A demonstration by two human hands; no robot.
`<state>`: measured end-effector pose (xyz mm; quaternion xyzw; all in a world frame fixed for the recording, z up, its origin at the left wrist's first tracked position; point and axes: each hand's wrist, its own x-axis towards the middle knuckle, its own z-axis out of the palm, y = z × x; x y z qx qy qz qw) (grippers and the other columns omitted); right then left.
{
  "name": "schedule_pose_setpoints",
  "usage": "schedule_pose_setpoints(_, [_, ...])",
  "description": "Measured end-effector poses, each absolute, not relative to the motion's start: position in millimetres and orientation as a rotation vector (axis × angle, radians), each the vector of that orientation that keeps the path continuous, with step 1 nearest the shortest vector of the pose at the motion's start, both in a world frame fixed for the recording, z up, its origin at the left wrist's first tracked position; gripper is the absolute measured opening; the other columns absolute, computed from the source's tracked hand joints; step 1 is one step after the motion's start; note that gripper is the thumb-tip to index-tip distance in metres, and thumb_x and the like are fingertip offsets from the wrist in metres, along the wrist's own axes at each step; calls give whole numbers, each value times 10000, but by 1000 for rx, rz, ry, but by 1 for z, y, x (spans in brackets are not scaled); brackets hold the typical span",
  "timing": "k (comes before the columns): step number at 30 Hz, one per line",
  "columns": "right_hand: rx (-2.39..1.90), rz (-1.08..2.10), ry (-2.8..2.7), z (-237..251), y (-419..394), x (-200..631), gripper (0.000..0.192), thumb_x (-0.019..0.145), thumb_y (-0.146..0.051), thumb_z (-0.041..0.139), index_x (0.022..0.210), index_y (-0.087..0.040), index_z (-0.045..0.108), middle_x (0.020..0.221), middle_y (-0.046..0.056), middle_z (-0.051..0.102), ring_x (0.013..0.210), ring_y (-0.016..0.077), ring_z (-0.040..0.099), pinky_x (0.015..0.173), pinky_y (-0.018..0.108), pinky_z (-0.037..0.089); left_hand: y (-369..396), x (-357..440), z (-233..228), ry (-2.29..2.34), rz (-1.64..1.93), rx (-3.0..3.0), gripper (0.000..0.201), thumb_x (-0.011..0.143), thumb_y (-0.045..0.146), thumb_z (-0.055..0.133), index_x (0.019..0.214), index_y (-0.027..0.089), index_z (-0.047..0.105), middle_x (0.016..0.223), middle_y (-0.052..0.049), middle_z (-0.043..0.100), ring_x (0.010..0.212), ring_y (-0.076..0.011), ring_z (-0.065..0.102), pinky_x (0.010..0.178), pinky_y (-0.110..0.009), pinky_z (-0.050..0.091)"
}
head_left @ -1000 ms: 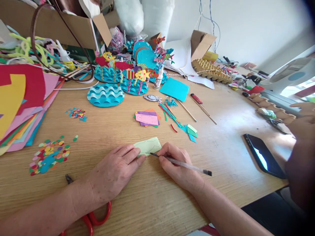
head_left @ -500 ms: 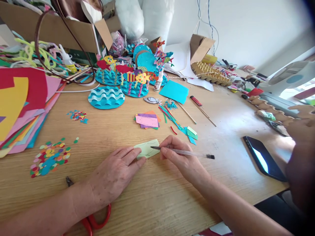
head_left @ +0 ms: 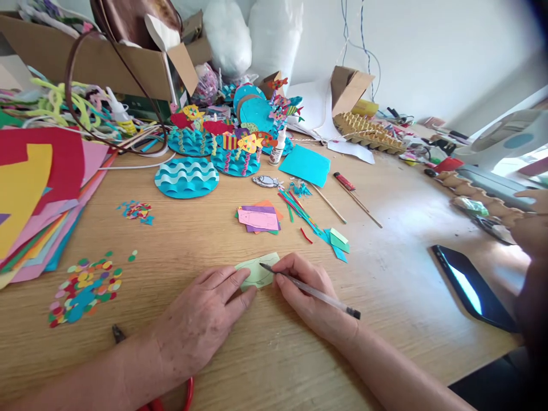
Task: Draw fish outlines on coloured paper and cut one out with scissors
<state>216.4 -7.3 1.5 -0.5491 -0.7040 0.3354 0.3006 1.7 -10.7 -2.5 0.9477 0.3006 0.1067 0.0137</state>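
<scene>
phone [head_left: 471,288] right | confetti dots [head_left: 83,283] left | wave disc [head_left: 186,177] back | red scissors [head_left: 171,394] near edge

Left hand [head_left: 201,317] covers the near-left corner of the green paper [head_left: 258,270], so the drawn line there is hidden. Right hand [head_left: 306,294] hides the paper's right end, and the pen [head_left: 309,290] tip's mark is too small to read. Under the left wrist, red scissors [head_left: 186,394] show only a handle loop, cut off by the bottom edge. Far right of the right hand, another person's hand [head_left: 531,225] is blurred and cropped.
</scene>
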Motion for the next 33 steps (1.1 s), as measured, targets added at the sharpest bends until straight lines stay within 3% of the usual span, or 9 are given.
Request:
schedule_pose_setpoints(12, [-1397,818,-2001,5,-5,212,86,788,-146,476,818,-206,530,658,-12,611,641,140,581,545,222,392,-13,2,-4,947,331,2916,406,837,91,465,1233,164,515,1266,-102,527,1108,-256,485,942,-408,433])
schedule_pose_setpoints(33, [-1425,781,-2039,8,-5,210,81,800,-158,474,819,-206,536,669,-15,604,666,144,577,562,231,384,-13,2,-7,954,378,2927,397,854,82,406,1224,168,521,1254,-97,539,1112,-245,490,938,-402,438])
